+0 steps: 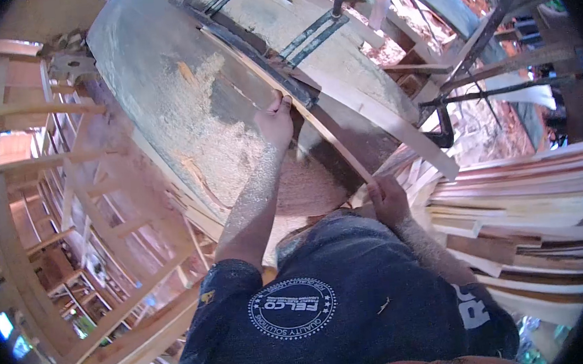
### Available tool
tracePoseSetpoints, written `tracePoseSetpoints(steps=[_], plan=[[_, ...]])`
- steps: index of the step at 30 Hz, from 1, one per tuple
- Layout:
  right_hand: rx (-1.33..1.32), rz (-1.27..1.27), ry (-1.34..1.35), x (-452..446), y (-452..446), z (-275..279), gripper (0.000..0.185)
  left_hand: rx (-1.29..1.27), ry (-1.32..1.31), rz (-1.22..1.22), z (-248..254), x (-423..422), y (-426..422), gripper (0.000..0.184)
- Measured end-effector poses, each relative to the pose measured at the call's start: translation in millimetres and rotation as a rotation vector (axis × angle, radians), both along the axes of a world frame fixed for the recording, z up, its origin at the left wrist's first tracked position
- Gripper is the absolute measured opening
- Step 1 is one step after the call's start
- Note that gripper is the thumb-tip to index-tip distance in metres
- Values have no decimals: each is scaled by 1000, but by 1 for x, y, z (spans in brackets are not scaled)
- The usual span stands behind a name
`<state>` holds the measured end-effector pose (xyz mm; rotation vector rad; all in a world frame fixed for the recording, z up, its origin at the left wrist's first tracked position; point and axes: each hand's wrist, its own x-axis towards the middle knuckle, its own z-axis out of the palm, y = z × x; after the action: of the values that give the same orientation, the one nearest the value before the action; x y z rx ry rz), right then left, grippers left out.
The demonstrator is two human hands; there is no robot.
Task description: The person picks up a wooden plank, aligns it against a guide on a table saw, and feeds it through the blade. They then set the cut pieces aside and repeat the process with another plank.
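A long thin wooden strip (333, 139) lies at a slant over a sawdust-covered machine table (149, 63), along a dark straight bar (253, 55). My left hand (276, 122) is closed on the strip about midway, thumb on top, beside the near end of the bar. Closer to my body, my right hand (389, 200) grips the strip's near end, its fingers partly hidden. Sawdust coats both my forearms. A pale board (391, 128) lies to the right of the bar, under black clamp-like rods (313, 38).
Wooden frames and slatted racks (4, 228) stand on the left. Stacked boards (523, 210) fill the right side. Dark metal bars (498, 91) stick out at the upper right. Loose sawdust (219, 147) is heaped on the table.
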<state>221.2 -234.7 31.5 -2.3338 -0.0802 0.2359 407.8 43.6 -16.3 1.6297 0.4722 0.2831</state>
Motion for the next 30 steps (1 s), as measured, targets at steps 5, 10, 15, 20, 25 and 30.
tracePoseSetpoints(steps=[5,10,15,20,25,30], plan=[[-48,-9,-120,3,5,-5,25,-89,57,-30,1,2,5,33],[-30,-22,-216,6,8,-7,23,-2,-35,-19,-26,11,13,31],[22,-56,-126,12,12,-8,23,-84,-17,4,-2,13,8,29],[38,-76,-112,17,18,-6,23,-126,12,-32,1,17,14,27],[59,-75,-144,24,23,-7,25,-140,107,-10,4,21,17,37],[60,-58,-95,31,27,-3,27,-195,-41,40,-25,33,25,30]])
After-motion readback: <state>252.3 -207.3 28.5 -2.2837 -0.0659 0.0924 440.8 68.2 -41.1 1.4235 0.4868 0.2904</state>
